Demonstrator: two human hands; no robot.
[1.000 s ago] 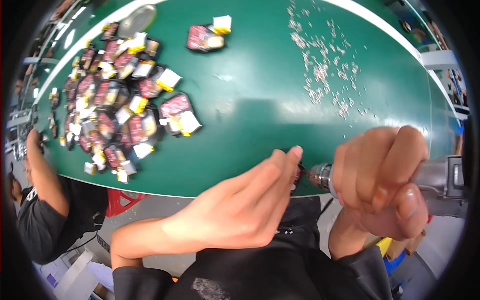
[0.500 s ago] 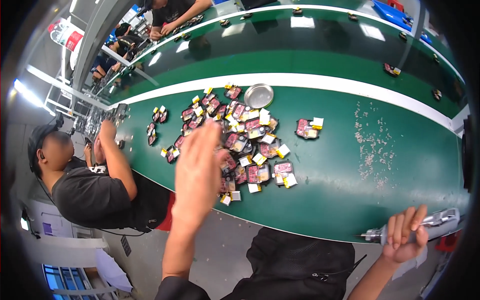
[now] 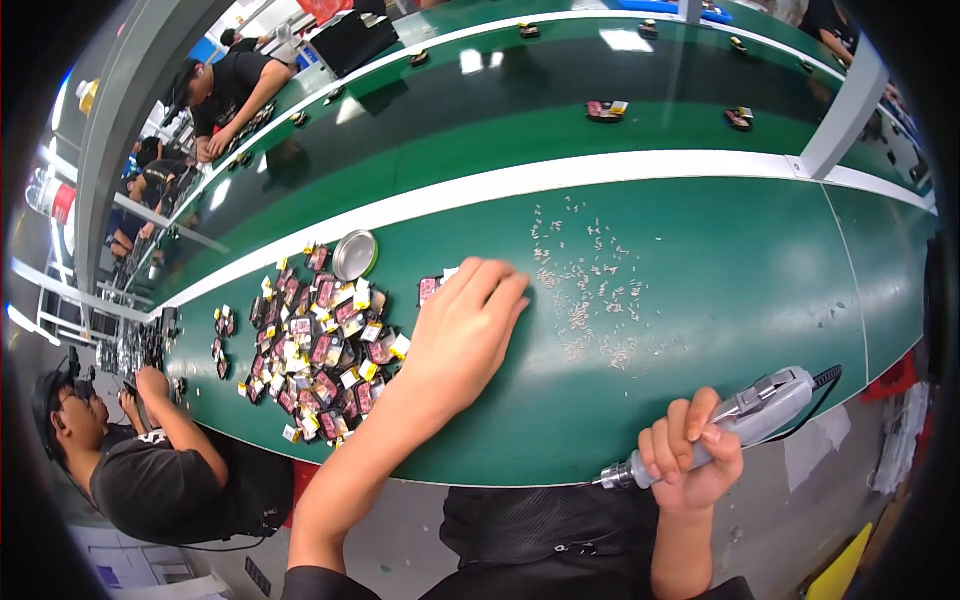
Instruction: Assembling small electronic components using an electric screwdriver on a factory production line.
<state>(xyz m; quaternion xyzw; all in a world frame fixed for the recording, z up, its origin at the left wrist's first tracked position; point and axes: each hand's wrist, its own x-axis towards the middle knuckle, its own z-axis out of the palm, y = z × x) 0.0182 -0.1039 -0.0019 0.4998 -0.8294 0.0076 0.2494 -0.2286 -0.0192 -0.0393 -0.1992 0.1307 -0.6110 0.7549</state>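
My right hand [image 3: 690,450] is wrapped round a grey electric screwdriver [image 3: 765,405], whose bit points left along the bench's near edge. Over the green bench, my left hand [image 3: 465,335] is bent, its fingertips drawn close together beside many small whitish bits [image 3: 580,300]. Whatever those fingers may hold is hidden. Just behind that hand a small red-and-black electronic module [image 3: 430,288] is partly covered. Left of it lies a heap of similar modules [image 3: 325,350] with white-and-yellow tabs, and a round metal dish [image 3: 355,256] sits at its far edge.
Behind a white rail [image 3: 500,183] runs a dark green conveyor belt [image 3: 480,130] carrying spaced modules. A metal post [image 3: 848,115] rises at the far right. On my left sits a co-worker [image 3: 170,470] at the same bench; another person [image 3: 235,95] works across the belt.
My view has swung to the right. My left hand, flat and raised over the heap before, is now right of it with fingers bent. The screwdriver stays in my right hand.
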